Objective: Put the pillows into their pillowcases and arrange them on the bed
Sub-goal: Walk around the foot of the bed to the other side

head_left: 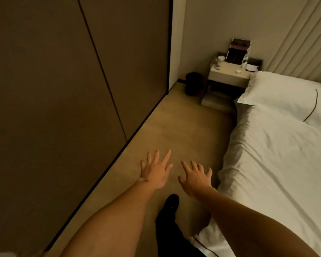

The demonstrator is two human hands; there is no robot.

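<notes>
While both hands hang empty over the carpet (174, 127), the step in hand reads as a walk up the aisle toward the head of the bed (278, 164), with nothing gripped.

Far left: dark wardrobe panels (63, 89) run along the aisle. Left hand (155, 173), palm down, fingers spread wide, holding nothing. Just beside it, right hand (196, 180), likewise splayed and empty, near the bed's left edge but not touching the sheet. A dark-clad foot (171, 201) shows below and between the forearms.

Further up: a black bin (193, 83) at the wall corner, then a nightstand (230, 75) with small items on top, too blurred to name.

Right: one white pillow (278, 89), apparently already cased, lies at the bed's head-end left corner, overhanging the edge slightly. It sits well apart from both hands, ahead and to the right.

Judgement: next move calls for closing that gap, then either squaring this pillow or fetching another; no loose pillowcase is visible.
</notes>
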